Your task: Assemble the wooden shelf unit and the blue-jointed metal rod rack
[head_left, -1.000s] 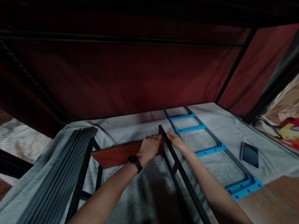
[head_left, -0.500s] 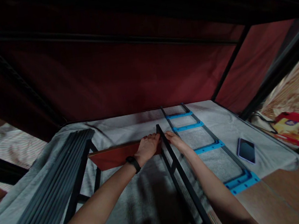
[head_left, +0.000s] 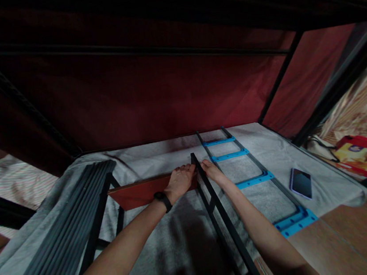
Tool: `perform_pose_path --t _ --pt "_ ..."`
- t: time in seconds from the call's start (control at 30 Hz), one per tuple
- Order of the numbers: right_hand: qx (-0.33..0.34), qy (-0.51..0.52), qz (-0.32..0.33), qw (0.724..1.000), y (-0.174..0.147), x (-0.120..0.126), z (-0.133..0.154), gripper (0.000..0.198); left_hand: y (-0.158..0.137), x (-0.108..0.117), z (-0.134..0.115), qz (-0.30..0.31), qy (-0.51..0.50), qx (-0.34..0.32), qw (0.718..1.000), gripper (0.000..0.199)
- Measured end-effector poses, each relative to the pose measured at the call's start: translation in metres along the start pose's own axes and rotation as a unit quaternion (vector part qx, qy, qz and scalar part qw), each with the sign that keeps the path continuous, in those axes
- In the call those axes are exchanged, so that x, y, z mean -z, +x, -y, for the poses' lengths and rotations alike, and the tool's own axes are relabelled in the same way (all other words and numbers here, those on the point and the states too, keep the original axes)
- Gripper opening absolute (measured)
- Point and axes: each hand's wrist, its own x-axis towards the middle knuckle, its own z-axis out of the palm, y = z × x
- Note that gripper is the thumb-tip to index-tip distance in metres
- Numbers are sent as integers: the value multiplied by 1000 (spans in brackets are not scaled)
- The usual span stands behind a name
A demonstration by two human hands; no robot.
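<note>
A reddish-brown board (head_left: 140,193) stands on edge between two black metal side frames. My left hand (head_left: 181,179), with a dark watch on its wrist, is closed over the board's right end, right beside the upright bar of the right black metal frame (head_left: 224,212). On that bar's outer side, my right hand (head_left: 210,170) is bent in against the frame at the same height. Its fingertips are partly hidden, so whatever they pinch there cannot be made out. The left black metal frame (head_left: 96,226) meets the board's other end.
Several grey metal tubes (head_left: 62,237) lie bundled at left on the grey cloth (head_left: 170,246). To the right lies a ladder-like rack with blue crosspieces (head_left: 255,180), then a phone (head_left: 301,183). Dark posts and a red fabric wall (head_left: 165,95) enclose the back. A red-yellow box (head_left: 366,155) sits far right.
The view has shifted very slightly. Both hands stay at the joint of board and frame, with hardly any visible movement.
</note>
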Motion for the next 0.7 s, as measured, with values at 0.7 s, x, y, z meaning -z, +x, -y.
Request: perform_pose_path --t 0.7 --pt "6 -15 11 1000 -8 4 2 23 -5 -1 3 9 12 -29 999 44"
